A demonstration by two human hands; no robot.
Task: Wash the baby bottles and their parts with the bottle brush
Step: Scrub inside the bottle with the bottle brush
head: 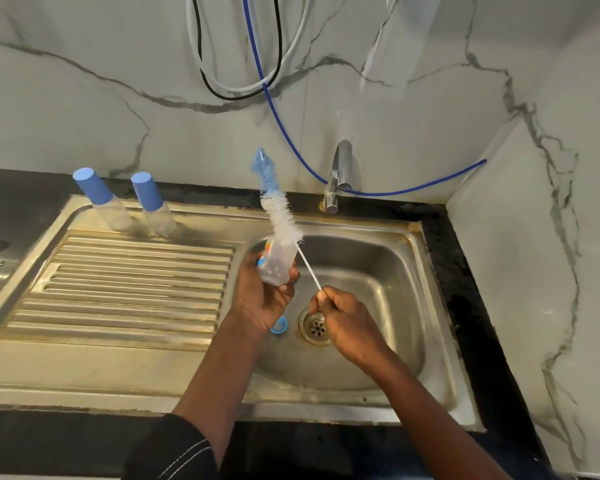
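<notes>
Reaches in over the front rim of the stainless-steel sink (326,405) with both arms. Grips the clear plastic baby bottle (276,268) in the left hand (260,303), fingers curled round its lower body, mouth tilted up and away over the basin, probably so that drips fall into the bowl. Pinches the thin white wire stem of the bottle brush (286,223) in the right hand (342,320), fingertips closed on the very end, likely for reach and easy twirling. Holds the white bristles and their blue tuft wholly outside the bottle, rising past its mouth; cannot tell whether about to go in or just out. Has a small blue screw ring (278,324) lying on the basin floor just beside the round drain (315,328), seemingly waiting its turn. Farther back, stands two clear bottles with blue caps (99,202) side by side at the rear of the ribbed drainboard, well apart from the washing. Beyond, against the marbled wall, a chrome tap (338,174), no stream visible.
</notes>
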